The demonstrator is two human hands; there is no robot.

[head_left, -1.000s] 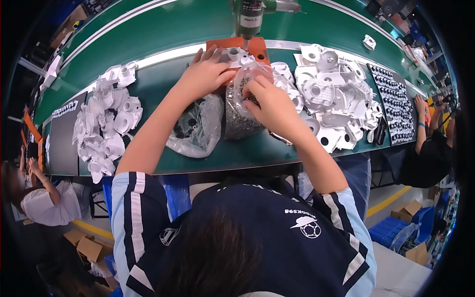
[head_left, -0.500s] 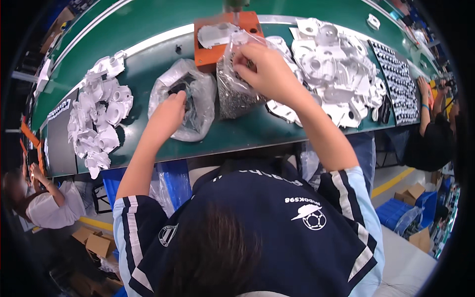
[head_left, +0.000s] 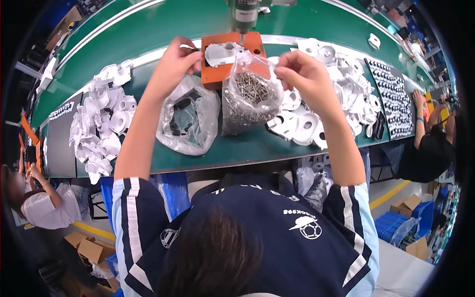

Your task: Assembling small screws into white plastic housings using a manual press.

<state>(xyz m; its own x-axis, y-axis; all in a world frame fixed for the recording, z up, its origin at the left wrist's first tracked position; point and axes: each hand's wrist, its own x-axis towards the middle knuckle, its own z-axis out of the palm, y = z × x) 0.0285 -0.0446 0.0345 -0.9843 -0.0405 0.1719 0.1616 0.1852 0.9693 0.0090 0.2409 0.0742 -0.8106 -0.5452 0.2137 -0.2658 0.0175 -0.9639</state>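
My left hand (head_left: pixel 177 67) is at the left edge of the orange fixture block (head_left: pixel 213 75), thumb and fingers closed together. Something dark shows at its fingertips, too small to name. On the block lies a white plastic housing (head_left: pixel 220 55), under the tip of a power screwdriver (head_left: pixel 244 17). At the right rim of a clear bag of screws (head_left: pixel 252 89), my right hand (head_left: pixel 309 76) has thumb and fingertips drawn together; what they hold, if anything, I cannot make out. Below my left hand stands an opened clear bag (head_left: pixel 208 116) with small black parts in it.
White curved plastic parts (head_left: pixel 101 116) are heaped at the left, and flat white housings (head_left: pixel 346 84) at the right. Rows of small black-and-white parts (head_left: pixel 393 99) lie on a dark board farther right. A co-worker (head_left: pixel 428 148) sits right, another person (head_left: pixel 52 200) left.
My left hand has come out of the bag of black parts and moved up to the block. My right hand has drawn back rightward from the screw bag's mouth, baring the screws.
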